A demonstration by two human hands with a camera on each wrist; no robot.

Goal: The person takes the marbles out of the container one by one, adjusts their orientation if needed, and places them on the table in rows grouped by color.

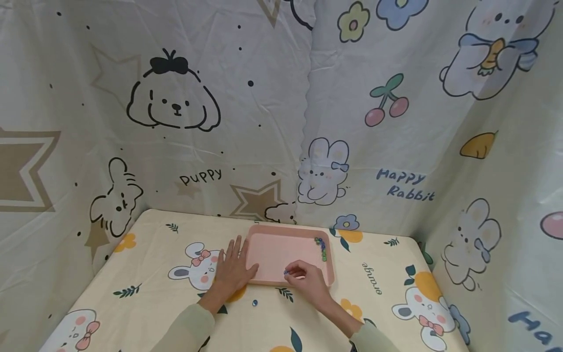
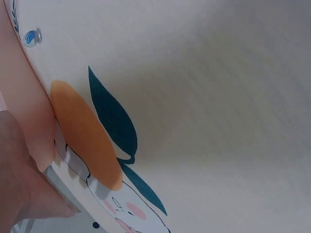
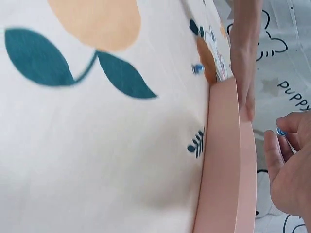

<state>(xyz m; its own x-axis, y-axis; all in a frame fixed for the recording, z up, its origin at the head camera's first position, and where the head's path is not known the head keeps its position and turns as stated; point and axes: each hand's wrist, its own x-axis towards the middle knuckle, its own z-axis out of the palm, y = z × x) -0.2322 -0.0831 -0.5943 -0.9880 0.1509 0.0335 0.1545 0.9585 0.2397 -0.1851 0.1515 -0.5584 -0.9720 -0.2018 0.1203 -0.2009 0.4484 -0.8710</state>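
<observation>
A pink rectangular tray [image 1: 281,254] lies on the cloth-covered table. Along its right side sits a curved row of several small blue and green marbles [image 1: 323,249]. My left hand [image 1: 234,266] rests at the tray's left edge with its fingers straight. Over the tray's near side, my right hand [image 1: 308,281] pinches a small blue marble [image 3: 280,131] between thumb and fingertips. Another marble [image 1: 255,303], clear with blue inside, lies on the cloth in front of the tray; it shows in the left wrist view [image 2: 32,38] too.
The tablecloth [image 1: 145,254] is cream, printed with rabbits, oranges and leaves. Light curtains [image 1: 264,98] with cartoon prints rise behind the table and on both sides. The tray's near wall [image 3: 221,160] stands up from the cloth.
</observation>
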